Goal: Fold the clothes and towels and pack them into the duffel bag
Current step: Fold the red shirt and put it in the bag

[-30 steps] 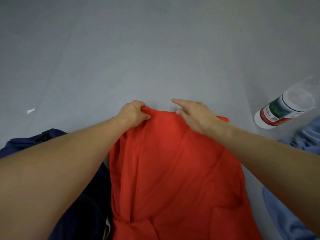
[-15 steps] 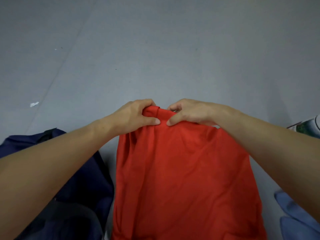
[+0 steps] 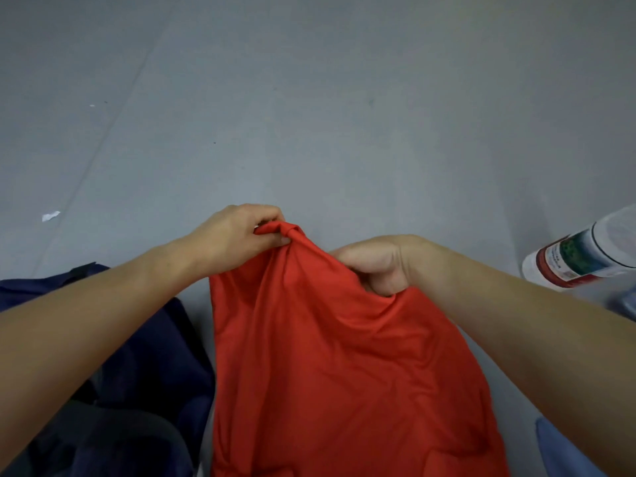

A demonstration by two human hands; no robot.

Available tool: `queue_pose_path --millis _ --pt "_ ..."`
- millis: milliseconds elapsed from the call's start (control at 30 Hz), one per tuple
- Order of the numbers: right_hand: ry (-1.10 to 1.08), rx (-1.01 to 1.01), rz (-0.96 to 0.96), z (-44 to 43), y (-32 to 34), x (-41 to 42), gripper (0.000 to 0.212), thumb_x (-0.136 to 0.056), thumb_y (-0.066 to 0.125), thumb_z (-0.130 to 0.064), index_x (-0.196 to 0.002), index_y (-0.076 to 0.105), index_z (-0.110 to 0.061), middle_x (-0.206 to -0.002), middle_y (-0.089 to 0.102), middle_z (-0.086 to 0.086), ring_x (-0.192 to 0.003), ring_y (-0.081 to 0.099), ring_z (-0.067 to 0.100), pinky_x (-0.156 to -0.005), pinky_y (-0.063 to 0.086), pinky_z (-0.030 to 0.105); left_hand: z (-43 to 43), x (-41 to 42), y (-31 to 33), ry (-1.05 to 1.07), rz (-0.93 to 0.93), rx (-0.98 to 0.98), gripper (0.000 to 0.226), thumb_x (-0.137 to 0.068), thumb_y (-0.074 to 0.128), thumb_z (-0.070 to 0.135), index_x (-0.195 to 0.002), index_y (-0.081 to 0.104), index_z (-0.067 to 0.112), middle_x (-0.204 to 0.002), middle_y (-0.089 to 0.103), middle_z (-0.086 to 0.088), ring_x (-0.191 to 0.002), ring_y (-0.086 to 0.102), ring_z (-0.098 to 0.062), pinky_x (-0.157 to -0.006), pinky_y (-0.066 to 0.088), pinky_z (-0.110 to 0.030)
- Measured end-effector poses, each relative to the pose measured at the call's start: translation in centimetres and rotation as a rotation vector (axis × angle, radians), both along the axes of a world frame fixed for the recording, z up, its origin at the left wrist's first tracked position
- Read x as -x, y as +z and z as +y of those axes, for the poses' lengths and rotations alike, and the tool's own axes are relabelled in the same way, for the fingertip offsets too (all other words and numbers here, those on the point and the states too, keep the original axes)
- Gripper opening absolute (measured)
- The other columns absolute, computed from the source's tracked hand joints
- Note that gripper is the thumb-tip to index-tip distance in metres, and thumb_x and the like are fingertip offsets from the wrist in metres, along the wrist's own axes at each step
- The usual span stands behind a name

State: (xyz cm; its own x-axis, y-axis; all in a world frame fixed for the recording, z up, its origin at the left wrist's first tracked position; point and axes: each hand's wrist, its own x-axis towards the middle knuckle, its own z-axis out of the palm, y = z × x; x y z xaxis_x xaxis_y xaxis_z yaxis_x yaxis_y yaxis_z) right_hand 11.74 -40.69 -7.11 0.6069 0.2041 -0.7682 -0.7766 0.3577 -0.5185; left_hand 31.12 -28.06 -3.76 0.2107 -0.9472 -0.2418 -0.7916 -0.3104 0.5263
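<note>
**Desk:** What does the shot show?

**Me:** A grey floor (image 3: 309, 98), seen from above. My left hand (image 3: 237, 235) pinches a bunched corner of the red cloth (image 3: 344, 356) between thumb and fingers, at the cloth's 12 o'clock. My right hand (image 3: 375, 263) clenches the same top edge at its 2 o'clock, fingers tucked behind the fabric. Both grips hold the top edge up, and the rest runs down to 6 o'clock and out of frame

**Desk:** How will it handle?

**Me:** Light and limp, I judge. It sags between my hands and creases wherever it is loose, so it has no stiffness to hold a fold by itself. It looks like a thin knit, neither slippery nor fragile. I would take it by the two top corners, hands well apart, and draw the edge taut before laying it flat

**Desk:** And the bag?

**Me:** Navy fabric (image 3: 148, 356) lies at 8 o'clock, just beside the cloth and under my left forearm. It may be the duffel, but I cannot tell. A blue cloth (image 3: 564, 452) shows at 5 o'clock, a bottle (image 3: 581, 256) at 3 o'clock and a paper scrap (image 3: 51, 216) at 9 o'clock

**Desk:** Any risk?

**Me:** With my grips this near each other, the loose sides could droop and the fold come out crooked
</note>
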Motion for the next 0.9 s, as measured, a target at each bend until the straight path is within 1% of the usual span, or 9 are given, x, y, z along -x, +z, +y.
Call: queue_pose_path --millis 67,167,267,433,567,633,733,800,900 --pt "0.104 0.249 -0.083 -0.3 0.7 0.0 0.019 -0.1 0.051 -0.012 -0.103 0.069 -0.013 -0.091 0.073 0.005 -0.078 0.068 0.016 -0.077 0.057 0.031 0.1 0.0 0.0 0.0 0.052 -0.055 0.016 -0.095 0.064 0.036 -0.082 0.059 0.028 -0.072 0.06 0.01 -0.068 0.055 -0.009 -0.067 0.044 -0.031" --pt "0.192 0.781 -0.211 -2.3 2.0 -0.1 0.027 -0.099 0.054 -0.015 -0.075 0.066 -0.016 -0.059 0.062 -0.01 -0.058 0.058 0.007 -0.067 0.052 0.028 0.1 -0.5 0.2 0.048 0.147 -0.126 0.02 -0.092 0.067 0.038 -0.08 0.057 0.026 -0.067 0.055 0.014 -0.059 0.049 -0.001 -0.061 0.041 -0.022" --pt "0.178 1.198 -0.323 -4.5 2.8 0.0 0.024 -0.094 0.065 -0.029 -0.074 0.065 -0.016 -0.069 0.067 -0.002 -0.069 0.061 0.014 -0.071 0.05 0.032 -0.1 -0.9 0.7 0.099 0.224 -0.162 0.023 -0.085 0.077 0.037 -0.08 0.058 0.025 -0.064 0.057 0.017 -0.057 0.052 0.001 -0.055 0.039 -0.014" --pt "-0.233 0.942 -0.416 -5.4 3.9 0.1 0.015 -0.09 0.065 -0.01 -0.083 0.057 -0.021 -0.068 0.061 -0.005 -0.063 0.051 0.013 -0.063 0.039 0.029 -0.8 -1.0 1.0 -0.009 -0.124 -0.197 0.019 -0.084 0.072 0.026 -0.091 0.057 0.034 -0.084 0.065 0.014 -0.083 0.062 -0.013 -0.072 0.047 -0.029" --pt "-0.237 1.01 -0.426 -5.5 4.2 0.1 0.014 -0.094 0.068 -0.027 -0.091 0.056 -0.022 -0.056 0.059 -0.012 -0.042 0.046 0.002 -0.041 0.038 0.019 -1.4 -0.7 1.2 -0.011 -0.219 -0.241 0.014 -0.088 0.06 0.021 -0.075 0.056 0.024 -0.08 0.065 0.004 -0.082 0.061 -0.023 -0.07 0.043 -0.031" --pt "-0.204 1.106 -0.422 -5.9 4.3 0.3 0.026 -0.085 0.076 -0.043 -0.095 0.06 -0.025 -0.061 0.056 -0.01 -0.045 0.046 0.003 -0.045 0.04 0.02 -1.8 -0.5 1.2 0.059 -0.146 -0.281 0.014 -0.089 0.057 0.019 -0.075 0.056 0.015 -0.079 0.063 -0.001 -0.08 0.06 -0.024 -0.067 0.042 -0.033" --pt "-0.053 1.298 -0.4 -7.0 4.4 0.8 0.042 -0.072 0.082 -0.054 -0.102 0.063 -0.031 -0.075 0.057 -0.009 -0.065 0.052 0.004 -0.06 0.037 0.017 -1.8 -0.4 1.5 0.191 0.205 -0.299 0.024 -0.076 0.063 0.029 -0.094 0.065 0.013 -0.095 0.069 -0.004 -0.093 0.063 -0.022 -0.084 0.049 -0.034" --pt "0.011 1.357 -0.381 -7.6 4.1 1.2 0.043 -0.076 0.082 -0.046 -0.111 0.063 -0.033 -0.086 0.059 -0.011 -0.081 0.057 0.009 -0.068 0.039 0.018 -1.6 -0.6 1.7 0.265 0.348 -0.255 0.03 -0.074 0.074 0.038 -0.095 0.065 0.019 -0.098 0.07 0.001 -0.097 0.065 -0.018 -0.087 0.05 -0.034" --pt "0.058 1.417 -0.347 -8.4 2.9 1.8 0.04 -0.083 0.075 -0.023 -0.12 0.061 -0.031 -0.088 0.055 -0.012 -0.09 0.056 0.016 -0.077 0.038 0.025 -1.5 -1.3 2.0 0.332 0.367 -0.157 0.032 -0.084 0.073 0.05 -0.086 0.058 0.022 -0.081 0.061 0.012 -0.076 0.058 -0.008 -0.069 0.043 -0.027"
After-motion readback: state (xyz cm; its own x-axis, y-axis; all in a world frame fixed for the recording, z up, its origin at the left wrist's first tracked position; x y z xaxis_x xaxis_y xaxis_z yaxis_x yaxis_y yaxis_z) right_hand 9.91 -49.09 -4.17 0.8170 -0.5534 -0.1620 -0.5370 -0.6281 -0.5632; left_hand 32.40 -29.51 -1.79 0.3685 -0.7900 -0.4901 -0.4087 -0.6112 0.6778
